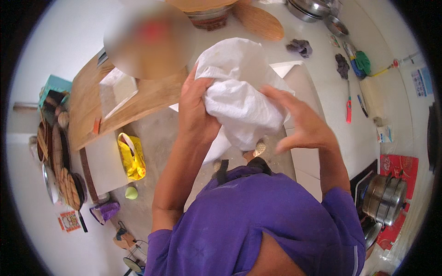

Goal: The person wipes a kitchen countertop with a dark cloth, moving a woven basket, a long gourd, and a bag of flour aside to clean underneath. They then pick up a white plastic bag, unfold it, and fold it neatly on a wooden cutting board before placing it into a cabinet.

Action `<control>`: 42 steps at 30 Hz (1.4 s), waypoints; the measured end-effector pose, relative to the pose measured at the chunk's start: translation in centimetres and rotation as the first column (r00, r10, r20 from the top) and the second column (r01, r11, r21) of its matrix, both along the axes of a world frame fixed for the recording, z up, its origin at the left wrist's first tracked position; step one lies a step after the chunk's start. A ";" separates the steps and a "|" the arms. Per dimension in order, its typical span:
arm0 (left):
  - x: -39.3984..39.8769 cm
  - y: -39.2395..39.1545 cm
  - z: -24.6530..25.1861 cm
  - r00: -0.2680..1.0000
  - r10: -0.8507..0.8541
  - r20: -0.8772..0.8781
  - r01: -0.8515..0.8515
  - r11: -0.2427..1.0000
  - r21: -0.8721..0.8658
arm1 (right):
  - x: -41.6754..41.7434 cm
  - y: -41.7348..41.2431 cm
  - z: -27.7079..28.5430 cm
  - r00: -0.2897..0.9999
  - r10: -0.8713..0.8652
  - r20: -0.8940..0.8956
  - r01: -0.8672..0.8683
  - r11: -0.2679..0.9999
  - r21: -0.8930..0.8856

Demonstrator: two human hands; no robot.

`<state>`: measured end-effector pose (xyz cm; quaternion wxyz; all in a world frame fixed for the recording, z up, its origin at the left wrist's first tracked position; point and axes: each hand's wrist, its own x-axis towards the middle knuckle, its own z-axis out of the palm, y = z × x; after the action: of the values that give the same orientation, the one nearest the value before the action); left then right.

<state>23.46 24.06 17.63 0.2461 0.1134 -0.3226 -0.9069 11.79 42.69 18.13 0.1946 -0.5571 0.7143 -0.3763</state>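
A crumpled white cloth (238, 100) is bunched up in front of my body, and its lower end hangs down toward the floor. My left hand (198, 107) grips its left side, thumb on top of the folds. At the cloth's right side my right hand (300, 117) is spread and slightly blurred, thumb and fingers wide apart. Its fingertips are close to the cloth's edge; whether they touch it I cannot tell. The cloth's underside and some of my left fingers are hidden.
A wooden table (152, 100) with a white open box (117, 89) stands left, a yellow bag (133, 157) below it. The tiled counter (321, 65) at right carries a red-handled lighter (348, 110), dark rags (299, 47) and stacked metal pots (385, 198). A blurred patch hides part of the upper left.
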 end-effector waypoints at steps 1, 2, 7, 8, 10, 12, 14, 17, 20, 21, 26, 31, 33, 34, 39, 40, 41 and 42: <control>1.0 -0.5 0.7 0.999 0.038 0.004 -0.038 0.999 0.002 | 1.9 -2.0 0.5 0.999 0.049 -0.020 -0.048 0.998 0.029; 1.9 -1.1 1.4 0.997 0.077 0.009 -0.077 0.997 0.004 | 3.6 -3.8 0.5 0.995 0.030 -0.091 -0.030 1.000 0.008; 7.8 -6.7 1.9 0.989 0.137 0.052 -0.133 0.989 -0.071 | 8.7 -11.9 -0.9 0.996 -0.047 -0.076 0.043 0.998 -0.056; 9.1 -7.9 1.9 0.976 0.212 0.056 -0.206 0.975 -0.087 | 9.3 -13.2 -0.6 0.992 0.008 -0.128 -0.022 0.994 -0.109; 12.1 -10.2 2.5 0.964 0.259 -0.060 -0.265 0.954 -0.138 | 9.9 -16.1 -0.1 0.967 0.101 -0.235 -0.151 0.967 -0.204; 16.2 -13.7 2.5 0.950 0.255 -0.178 -0.288 0.938 -0.192 | 11.9 -18.7 1.8 0.966 0.097 -0.239 -0.152 0.963 -0.222; 21.0 -15.3 3.6 0.915 0.385 -0.119 -0.403 0.866 -0.296 | 13.4 -21.1 3.9 0.975 0.092 -0.204 -0.138 0.965 -0.224; 27.1 -15.2 4.6 0.778 0.628 -0.009 -0.550 0.674 -0.493 | 14.3 -23.5 6.4 0.995 0.051 -0.091 -0.070 0.970 -0.231; 35.6 -15.0 1.3 0.562 0.823 0.085 -0.581 0.465 -0.668 | 15.4 -24.9 8.3 0.995 0.075 0.060 -0.051 0.945 -0.323; 37.8 -13.7 -1.0 0.530 0.844 0.082 -0.527 0.404 -0.748 | 16.3 -25.2 9.1 0.992 0.076 0.100 -0.040 0.945 -0.323; 39.0 -8.6 -7.1 0.464 0.874 0.145 -0.217 0.270 -0.938 | 17.7 -27.6 11.5 0.999 -0.044 -0.015 0.038 0.966 -0.257; 37.3 -8.8 -2.5 0.246 0.968 -0.036 -0.205 0.016 -0.979 | 20.9 -26.4 14.1 0.981 -0.064 -0.186 0.019 0.972 -0.234; 35.5 -10.1 -0.5 0.146 0.989 -0.026 -0.381 0.032 -0.924 | 20.5 -26.8 15.3 0.981 0.193 -0.023 -0.193 0.959 -0.208; 34.0 -10.1 0.3 0.193 0.965 -0.177 -0.244 -0.128 -0.961 | 20.5 -28.6 12.8 0.909 0.135 -0.393 -0.275 0.904 -0.326; 32.7 -10.2 4.8 0.206 0.977 0.055 -0.490 0.151 -0.858 | 20.6 -31.7 11.4 0.872 -0.111 -0.476 -0.193 0.817 -0.544; 33.6 -11.3 3.8 0.386 0.915 -0.122 -0.589 0.142 -0.796 | 20.2 -32.0 11.4 0.872 -0.044 -0.487 -0.237 0.833 -0.500; 33.0 -11.1 3.9 0.379 0.911 -0.159 -0.416 0.014 -0.909 | 19.9 -32.3 11.3 0.869 0.024 -0.495 -0.283 0.844 -0.456; 32.4 -10.6 3.9 0.376 0.905 -0.199 -0.225 -0.119 -0.967 | 20.2 -32.5 11.4 0.858 0.099 -0.503 -0.337 0.848 -0.408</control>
<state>55.86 13.47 21.57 0.5477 0.3454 -0.7345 -0.2030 31.94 10.15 29.53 -0.0841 -0.7409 0.5525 -0.3725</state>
